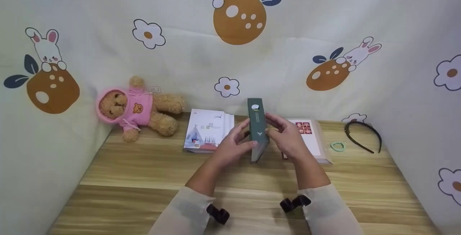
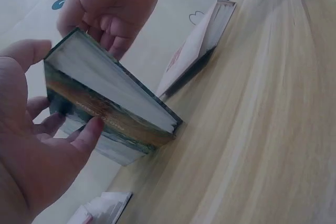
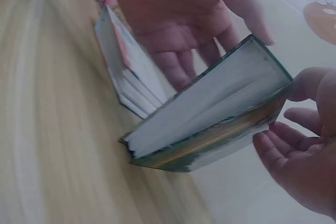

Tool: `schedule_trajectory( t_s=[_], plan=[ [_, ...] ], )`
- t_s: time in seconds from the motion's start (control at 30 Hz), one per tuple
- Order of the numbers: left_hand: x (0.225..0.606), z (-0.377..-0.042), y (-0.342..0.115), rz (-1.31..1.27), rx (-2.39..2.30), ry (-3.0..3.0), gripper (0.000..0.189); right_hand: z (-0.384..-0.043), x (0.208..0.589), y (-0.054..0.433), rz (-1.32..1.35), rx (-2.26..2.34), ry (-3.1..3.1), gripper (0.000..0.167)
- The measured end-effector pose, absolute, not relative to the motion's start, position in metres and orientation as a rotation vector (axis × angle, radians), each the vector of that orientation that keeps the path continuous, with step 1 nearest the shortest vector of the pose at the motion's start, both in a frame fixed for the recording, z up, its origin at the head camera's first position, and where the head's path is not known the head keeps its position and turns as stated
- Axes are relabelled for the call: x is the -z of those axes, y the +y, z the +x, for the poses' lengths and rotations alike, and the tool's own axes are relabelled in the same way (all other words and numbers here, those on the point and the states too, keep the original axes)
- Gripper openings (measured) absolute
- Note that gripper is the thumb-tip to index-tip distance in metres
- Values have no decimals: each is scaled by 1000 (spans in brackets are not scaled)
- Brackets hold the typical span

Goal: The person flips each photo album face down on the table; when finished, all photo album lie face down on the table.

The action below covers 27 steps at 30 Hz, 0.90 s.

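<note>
A thick green hardcover book (image 1: 257, 119) stands with its spine up between both hands, its lower edge meeting the table in the wrist views. My left hand (image 1: 232, 145) holds it from the left, thumb at the near end of the spine and fingers against the cover. From the other side my right hand (image 1: 288, 136) holds it, thumb by the spine's right edge. The cover shows a brown and green picture in the left wrist view, where pale page edges (image 2: 105, 77) face me. Parts of the far fingers are hidden behind the book.
Left of the hands lies a white book (image 1: 205, 130) with a tent picture. A white book with red squares (image 1: 311, 137) is partly behind the right hand. Further right are a green hair tie (image 1: 338, 146) and black headband (image 1: 363, 137). A pink-hooded teddy bear (image 1: 140, 109) lies back left.
</note>
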State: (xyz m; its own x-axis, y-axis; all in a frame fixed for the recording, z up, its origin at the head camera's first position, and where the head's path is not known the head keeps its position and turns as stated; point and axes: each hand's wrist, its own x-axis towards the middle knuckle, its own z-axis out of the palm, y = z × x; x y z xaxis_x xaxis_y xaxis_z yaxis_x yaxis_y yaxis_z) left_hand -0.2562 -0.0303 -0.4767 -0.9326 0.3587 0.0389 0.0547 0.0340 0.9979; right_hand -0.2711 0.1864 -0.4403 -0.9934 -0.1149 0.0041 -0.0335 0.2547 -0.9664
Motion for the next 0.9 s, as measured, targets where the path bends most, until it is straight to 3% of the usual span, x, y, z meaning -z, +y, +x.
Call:
schedule_trajectory(
  t_s=[0.33,0.9],
  plan=[
    [500,-256,-26,479,-1435,2542,57,-276,450,199,-1,1491,2595,61],
    [507,-260,-25,677,-1161,2680,46,-282,465,196,-13,1017,2751,61]
  ],
)
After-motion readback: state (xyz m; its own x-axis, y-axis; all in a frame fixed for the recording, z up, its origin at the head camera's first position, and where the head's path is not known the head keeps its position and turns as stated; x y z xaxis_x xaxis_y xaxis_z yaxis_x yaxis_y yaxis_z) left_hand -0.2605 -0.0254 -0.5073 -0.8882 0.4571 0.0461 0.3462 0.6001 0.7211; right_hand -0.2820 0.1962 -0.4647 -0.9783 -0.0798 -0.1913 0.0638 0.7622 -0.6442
